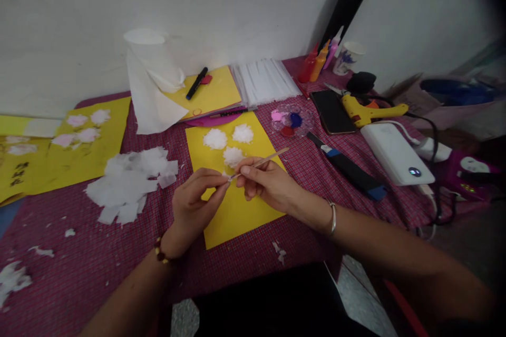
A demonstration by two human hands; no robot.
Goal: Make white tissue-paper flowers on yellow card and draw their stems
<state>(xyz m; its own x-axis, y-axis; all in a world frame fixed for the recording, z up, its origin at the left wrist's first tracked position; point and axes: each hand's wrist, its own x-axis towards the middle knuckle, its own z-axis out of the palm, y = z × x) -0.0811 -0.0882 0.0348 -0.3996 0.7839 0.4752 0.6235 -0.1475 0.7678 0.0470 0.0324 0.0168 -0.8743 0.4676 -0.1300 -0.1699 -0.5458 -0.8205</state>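
Observation:
My right hand holds a slim, light-brown stick like a pen, its far end pointing up and right. The stick's lower end meets a small piece of white tissue paper, pinched between the thumb and fingertips of my left hand. Both hands are over a yellow sheet. Just beyond them on that sheet lie three fluffy white paper clumps, the nearest clump partly behind my right fingers. To the left of my left hand is a pile of cut tissue squares.
At left lies a yellow sheet with pinkish clumps. A tissue roll stands behind. Around the right side are a paint palette, a blue-black cutter, a phone, a yellow glue gun, a power bank and cables.

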